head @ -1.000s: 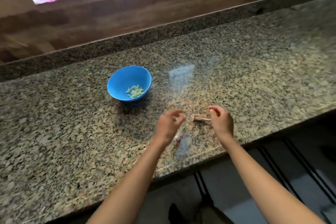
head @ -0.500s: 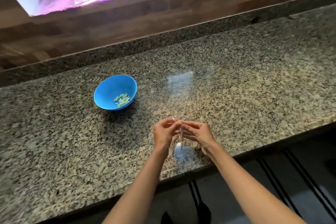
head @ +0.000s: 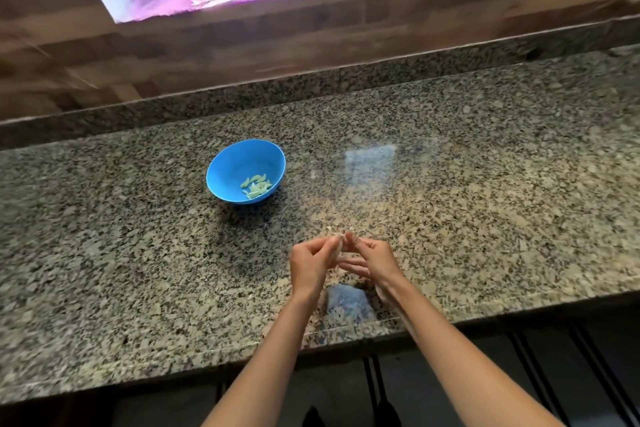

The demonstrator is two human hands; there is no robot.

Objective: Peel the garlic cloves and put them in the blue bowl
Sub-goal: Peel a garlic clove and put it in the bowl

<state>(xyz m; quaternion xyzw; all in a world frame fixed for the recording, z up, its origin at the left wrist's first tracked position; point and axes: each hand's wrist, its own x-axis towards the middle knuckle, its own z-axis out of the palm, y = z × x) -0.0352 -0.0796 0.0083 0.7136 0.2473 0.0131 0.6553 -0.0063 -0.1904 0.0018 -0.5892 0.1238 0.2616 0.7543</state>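
A blue bowl stands on the granite counter, left of centre, with several pale peeled garlic cloves in its bottom. Near the counter's front edge my left hand and my right hand meet fingertip to fingertip. Between them they pinch a small garlic clove, mostly hidden by the fingers. Bits of papery skin lie just beyond the fingertips.
The speckled granite counter runs left to right, with a raised back ledge and a wooden wall behind it. Its front edge lies just below my wrists. A bright window reflection shines on the stone right of the bowl.
My hands were apart over a piece of garlic on the counter; they have come together and now pinch the clove between them. The view has shifted, so the bowl sits farther left.
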